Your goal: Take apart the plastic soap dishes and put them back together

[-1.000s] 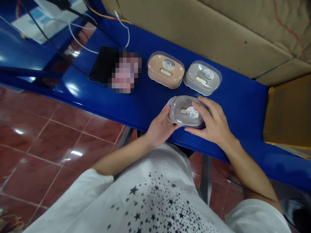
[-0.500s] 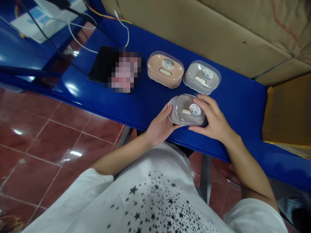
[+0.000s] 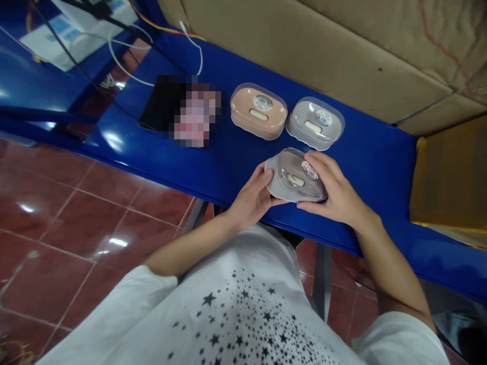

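Between both hands I hold a grey soap box (image 3: 283, 177) with a clear lid, a cream bar in its middle and a round label. Its left end rests in my left hand (image 3: 251, 200), thumb on the rim and fingers underneath. My right hand (image 3: 337, 195) grips the right end, fingers over the lid and thumb along the near edge. The box tilts a little above the table's near edge. Beyond it sit a peach soap box (image 3: 243, 116) and a light grey soap box (image 3: 300, 133), side by side and both lidded.
The blue table (image 3: 216, 167) runs across in front of me. A black object with a blurred pink patch (image 3: 196, 114) lies to the left, near cables (image 3: 131, 78). Large cardboard boxes (image 3: 304, 56) line the back, and a taped carton (image 3: 452, 177) stands at right.
The grey soap box has tipped in my hands, so its left side wall shows more and its label has shifted right. Both hands keep their hold.
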A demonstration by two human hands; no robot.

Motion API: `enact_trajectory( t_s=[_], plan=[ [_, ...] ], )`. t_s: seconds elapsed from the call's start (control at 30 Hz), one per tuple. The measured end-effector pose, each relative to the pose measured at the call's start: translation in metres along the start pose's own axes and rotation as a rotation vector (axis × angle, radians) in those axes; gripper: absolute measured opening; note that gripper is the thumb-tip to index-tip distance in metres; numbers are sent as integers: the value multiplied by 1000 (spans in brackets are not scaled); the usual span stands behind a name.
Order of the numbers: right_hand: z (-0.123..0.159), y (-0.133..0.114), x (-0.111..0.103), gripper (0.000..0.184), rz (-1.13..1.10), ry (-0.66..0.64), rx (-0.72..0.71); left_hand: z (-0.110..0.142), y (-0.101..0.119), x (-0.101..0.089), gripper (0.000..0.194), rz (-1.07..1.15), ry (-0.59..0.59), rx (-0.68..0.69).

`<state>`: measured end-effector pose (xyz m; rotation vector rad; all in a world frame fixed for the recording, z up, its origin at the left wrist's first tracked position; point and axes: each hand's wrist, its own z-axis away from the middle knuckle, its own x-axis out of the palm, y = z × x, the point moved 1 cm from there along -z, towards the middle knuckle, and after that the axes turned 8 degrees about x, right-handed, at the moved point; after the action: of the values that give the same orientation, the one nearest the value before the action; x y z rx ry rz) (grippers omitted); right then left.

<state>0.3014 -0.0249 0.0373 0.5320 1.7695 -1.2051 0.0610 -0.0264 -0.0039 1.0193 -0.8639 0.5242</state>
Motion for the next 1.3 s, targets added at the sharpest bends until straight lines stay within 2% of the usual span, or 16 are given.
enact_trajectory(
  t_s=[0.2,0.37,0.5,0.57,0.63,0.77,0.83,0.9,0.97,1.03,1.1,1.2,1.3],
  plan=[
    [0,1,-2,111,-20,-23,28,0,1,0,38,1,-4,-24],
    [6,8,-18,107,-64,-141,89,-3,-1,-1,27,-12,-49,-102],
    [23,24,-37,106,-52,-198,160,-4,-1,0,37,-35,-104,-145],
    [34,37,-46,106,-27,-183,201,-3,-1,0,44,-43,-119,-142],
    [46,56,-54,105,14,-149,266,-3,0,0,42,-58,-136,-136],
    [65,98,-67,104,120,29,439,-4,0,-4,35,-83,-187,-121],
    [70,112,-73,113,192,103,545,-4,-1,-5,32,-91,-210,-118],
    [70,115,-78,132,222,96,620,-4,-1,-6,30,-95,-211,-110],
    [62,105,-84,141,150,91,580,-4,-1,-6,27,-87,-195,-100],
    [46,88,-87,133,75,168,446,-3,-1,-5,25,-74,-171,-102],
    [19,69,-84,120,111,217,331,-3,0,-4,23,-65,-158,-111],
    [-33,55,-67,114,240,89,304,-3,0,-3,24,-62,-148,-114],
    [-81,63,-49,124,280,4,330,-3,0,-4,26,-51,-133,-111]
  ],
)
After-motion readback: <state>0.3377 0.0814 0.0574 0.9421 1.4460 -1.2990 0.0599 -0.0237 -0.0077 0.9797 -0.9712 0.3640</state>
